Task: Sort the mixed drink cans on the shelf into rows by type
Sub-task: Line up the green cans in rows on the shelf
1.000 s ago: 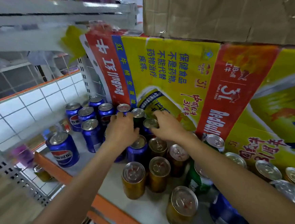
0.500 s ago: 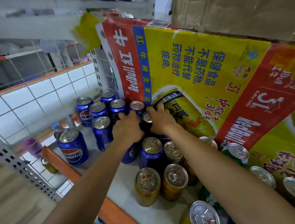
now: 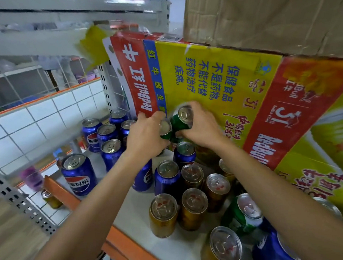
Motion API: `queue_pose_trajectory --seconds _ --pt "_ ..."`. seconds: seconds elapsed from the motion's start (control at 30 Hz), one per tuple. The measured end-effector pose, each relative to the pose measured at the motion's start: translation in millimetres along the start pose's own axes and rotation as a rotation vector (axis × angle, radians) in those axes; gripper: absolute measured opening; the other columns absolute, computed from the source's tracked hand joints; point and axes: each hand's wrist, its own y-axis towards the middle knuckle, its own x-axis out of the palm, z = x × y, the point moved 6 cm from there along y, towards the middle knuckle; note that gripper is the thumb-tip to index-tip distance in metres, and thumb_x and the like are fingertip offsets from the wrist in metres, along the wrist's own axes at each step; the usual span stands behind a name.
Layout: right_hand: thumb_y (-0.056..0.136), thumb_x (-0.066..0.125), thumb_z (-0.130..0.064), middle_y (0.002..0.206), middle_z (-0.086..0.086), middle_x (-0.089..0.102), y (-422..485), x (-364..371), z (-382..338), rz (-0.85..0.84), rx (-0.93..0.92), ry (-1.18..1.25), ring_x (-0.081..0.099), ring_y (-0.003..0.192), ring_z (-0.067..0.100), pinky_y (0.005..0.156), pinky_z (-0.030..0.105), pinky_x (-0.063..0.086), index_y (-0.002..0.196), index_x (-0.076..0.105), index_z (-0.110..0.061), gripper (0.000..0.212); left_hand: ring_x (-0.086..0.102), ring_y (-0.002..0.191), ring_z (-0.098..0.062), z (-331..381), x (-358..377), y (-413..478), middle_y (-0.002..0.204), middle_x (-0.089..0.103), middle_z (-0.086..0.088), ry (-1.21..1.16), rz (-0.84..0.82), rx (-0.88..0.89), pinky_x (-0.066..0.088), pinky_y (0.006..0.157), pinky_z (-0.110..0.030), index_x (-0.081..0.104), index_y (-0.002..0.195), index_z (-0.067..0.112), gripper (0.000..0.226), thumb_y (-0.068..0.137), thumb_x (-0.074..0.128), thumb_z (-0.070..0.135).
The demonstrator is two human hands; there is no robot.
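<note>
My right hand (image 3: 202,128) grips a green can (image 3: 182,120), lifted and tilted above the shelf at the back. My left hand (image 3: 145,135) holds a second green can (image 3: 165,130) just left of it, and the two cans touch. Several blue Pepsi cans (image 3: 109,134) stand grouped at the back left, with one (image 3: 79,174) apart near the front edge. Gold cans (image 3: 193,207) cluster in the middle and front. Another green can (image 3: 241,216) stands at the right among them.
A big yellow and red Red Bull carton (image 3: 241,90) fills the back of the shelf, with a brown cardboard box (image 3: 277,19) on top. The white shelf board (image 3: 138,223) has an orange front edge. A white wire grid panel (image 3: 34,119) closes the left side.
Both hands were pressed down among the cans at the back. They have since lifted, each with a green can, up in front of the carton.
</note>
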Motion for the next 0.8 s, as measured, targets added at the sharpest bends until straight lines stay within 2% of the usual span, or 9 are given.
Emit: queue_pose_trajectory --seconds 0.1,0.17,0.27,0.37,0.47,0.53,0.63,0.7,0.8 --pt "0.065 0.085 -0.03 0.117 0.0 0.052 -28 -43 -2 0.044 0.011 0.021 0.051 0.102 0.014 0.079 0.024 0.039 0.126 0.042 -0.014 0.076 0.052 0.106 -0.029 29 -26 -13 0.112 0.052 -0.007 -0.061 0.017 0.071 0.037 0.075 -0.03 0.048 0.131 0.033 0.072 0.067 0.08 0.043" --pt "0.066 0.084 -0.031 0.113 -0.002 0.055 -52 -69 -1 0.04 0.003 0.039 0.053 0.098 0.012 0.075 0.023 0.04 0.125 0.043 -0.015 0.073 0.051 0.108 -0.026 51 -33 -22 0.11 0.056 -0.005 -0.115 -0.009 0.126 0.039 0.077 -0.03 0.05 0.131 0.033 0.074 0.065 0.081 0.047" --pt "0.066 0.084 -0.032 0.113 -0.005 0.053 -91 -108 12 0.065 0.029 0.019 0.052 0.102 0.011 0.077 0.023 0.04 0.126 0.043 -0.018 0.074 0.051 0.113 -0.021 91 -30 -36 0.119 0.059 -0.001 -0.182 -0.07 0.217 0.045 0.088 -0.035 0.052 0.129 0.033 0.075 0.062 0.082 0.049" --pt "0.069 0.082 -0.034 0.122 -0.01 0.051 -131 -146 31 0.123 0.055 -0.019 0.048 0.109 0.006 0.084 0.021 0.038 0.13 0.041 -0.023 0.073 0.052 0.111 -0.016 139 -17 -53 0.122 0.058 0.004 -0.239 -0.137 0.323 0.04 0.083 -0.026 0.052 0.13 0.03 0.075 0.064 0.082 0.048" --pt "0.072 0.08 -0.035 0.135 -0.013 0.047 -174 -181 55 0.169 0.106 -0.08 0.041 0.113 -0.003 0.082 0.013 0.032 0.133 0.041 -0.028 0.073 0.054 0.111 -0.016 188 1 -68 0.125 0.059 0.007 -0.279 -0.214 0.42 0.041 0.082 -0.027 0.053 0.128 0.029 0.074 0.063 0.082 0.051" --pt "0.073 0.079 -0.036 0.139 -0.013 0.044 -200 -201 72 0.187 0.146 -0.103 0.04 0.116 -0.003 0.079 0.01 0.032 0.137 0.039 -0.027 0.076 0.054 0.111 -0.016 219 12 -79 0.122 0.06 0.007 -0.285 -0.249 0.485 0.045 0.084 -0.03 0.055 0.125 0.028 0.074 0.061 0.081 0.054" --pt "0.073 0.078 -0.038 0.143 -0.01 0.042 -242 -232 101 0.24 0.231 -0.114 0.041 0.127 0.008 0.091 0.021 0.035 0.139 0.039 -0.027 0.077 0.054 0.112 -0.018 264 33 -97 0.124 0.059 0.005 -0.25 -0.323 0.582 0.046 0.086 -0.034 0.054 0.127 0.026 0.08 0.059 0.077 0.062" --pt "0.072 0.079 -0.037 0.14 -0.011 0.044 -267 -250 118 0.277 0.285 -0.12 0.044 0.121 0.006 0.09 0.022 0.036 0.137 0.041 -0.028 0.075 0.054 0.112 -0.019 289 44 -110 0.127 0.057 0.003 -0.232 -0.36 0.637 0.045 0.084 -0.032 0.053 0.127 0.024 0.078 0.063 0.076 0.06" --pt "0.07 0.081 -0.034 0.125 -0.013 0.051 -300 -273 140 0.339 0.351 -0.131 0.049 0.102 0.003 0.08 0.019 0.038 0.131 0.046 -0.028 0.072 0.05 0.119 -0.018 324 53 -127 0.132 0.054 0.005 -0.255 -0.349 0.679 0.038 0.084 -0.026 0.051 0.13 0.025 0.077 0.064 0.078 0.055"
